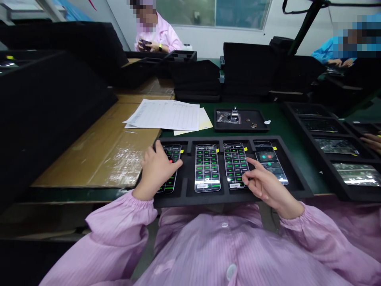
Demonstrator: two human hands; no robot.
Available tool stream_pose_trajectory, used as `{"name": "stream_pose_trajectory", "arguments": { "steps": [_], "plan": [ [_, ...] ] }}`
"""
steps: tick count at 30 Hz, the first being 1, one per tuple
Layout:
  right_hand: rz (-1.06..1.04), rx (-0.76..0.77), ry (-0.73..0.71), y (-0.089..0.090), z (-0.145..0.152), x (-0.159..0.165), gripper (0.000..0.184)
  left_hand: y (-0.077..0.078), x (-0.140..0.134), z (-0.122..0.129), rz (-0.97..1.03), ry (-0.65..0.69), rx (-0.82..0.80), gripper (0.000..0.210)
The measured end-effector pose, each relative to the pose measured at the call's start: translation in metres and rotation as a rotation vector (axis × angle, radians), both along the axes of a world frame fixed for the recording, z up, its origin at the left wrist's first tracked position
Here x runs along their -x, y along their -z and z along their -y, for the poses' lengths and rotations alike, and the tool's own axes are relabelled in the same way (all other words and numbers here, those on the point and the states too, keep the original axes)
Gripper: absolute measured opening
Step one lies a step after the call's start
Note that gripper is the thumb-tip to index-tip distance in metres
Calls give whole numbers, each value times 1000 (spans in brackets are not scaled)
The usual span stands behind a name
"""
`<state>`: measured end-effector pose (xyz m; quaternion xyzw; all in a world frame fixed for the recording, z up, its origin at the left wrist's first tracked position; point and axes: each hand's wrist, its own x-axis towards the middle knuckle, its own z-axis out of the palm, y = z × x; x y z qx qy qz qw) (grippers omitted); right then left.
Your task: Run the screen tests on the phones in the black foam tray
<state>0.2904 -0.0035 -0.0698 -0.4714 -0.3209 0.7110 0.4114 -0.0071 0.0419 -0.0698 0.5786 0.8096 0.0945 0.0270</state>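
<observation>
A black foam tray (190, 198) with compartments lies in front of me, holding several lit smartphones. Over the leftmost phone (169, 184) is my left hand (156, 169), thumb and fingers spread, covering part of its screen; whether it touches cannot be told. The second phone (207, 169) shows a grid of green text and has no hand on it. My right hand (264, 184) hovers at the right edge of the third phone (235, 165), index finger extended, the other fingers loosely curled. The rightmost phone (269, 157) lies slightly tilted, showing red and green round icons.
Behind the tray are paper sheets (166, 115) and a small black tray (247, 125) with small parts. Cardboard (98, 147) lies left. Another phone tray (324, 159) stands right, near another person's hand (372, 141). Black foam stacks (250, 71) rise behind; two people work beyond.
</observation>
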Motion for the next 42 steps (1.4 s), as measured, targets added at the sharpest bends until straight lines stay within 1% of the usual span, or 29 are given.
{"name": "stream_pose_trajectory", "arguments": {
  "steps": [2,4,6,8,11,13,15,18,24,26,27,28,29,31,32,33,34,36,38,40,42],
  "plan": [
    [16,-2,-18,0,-1,-1,81,-4,0,0,-7,14,-2,98],
    [24,10,-24,0,-1,0,80,-13,-10,-1,-24,58,-46,98],
    [24,20,-21,-1,-2,1,79,-21,-30,-3,-24,168,-122,94],
    [23,19,-12,-2,-2,2,76,-25,-58,-6,-2,330,-154,89],
    [25,17,-5,-2,-2,2,74,-19,-98,-15,31,558,-92,90],
    [22,13,-8,-1,-2,2,73,-10,-114,-22,40,636,-42,91],
    [21,7,-10,-1,-2,1,72,-2,-119,-26,35,654,-10,86],
    [31,10,-8,0,-2,0,75,4,-117,-28,25,651,25,77],
    [58,-5,-15,-1,-1,3,84,5,-113,-27,12,659,94,74],
    [109,-66,-16,-1,1,0,86,5,-114,-28,20,653,113,74],
    [159,-135,-4,-1,2,-4,86,5,-115,-29,24,649,116,74],
    [234,-237,36,-1,1,-10,82,5,-115,-29,27,643,113,74],
    [343,-364,107,0,1,-18,76,5,-116,-30,29,635,105,73],
    [669,-620,284,3,-4,-37,59,6,-116,-31,31,619,80,73],
    [863,-727,345,6,-7,-47,52,7,-115,-32,32,612,70,72],
    [1042,-807,367,8,-10,-56,47,8,-115,-32,34,608,64,72],
    [1184,-860,346,11,-13,-65,44,9,-115,-33,37,605,60,72],
    [1324,-910,244,19,-19,-76,40,10,-114,-34,46,600,52,72],
    [1374,-904,185,25,-22,-79,39,10,-114,-35,57,596,38,72],
    [1437,-870,178,29,-23,-76,40,10,-114,-34,63,586,41,73],
    [1466,-861,177,29,-22,-67,40,10,-116,-34,62,584,67,72]
  ]
}}
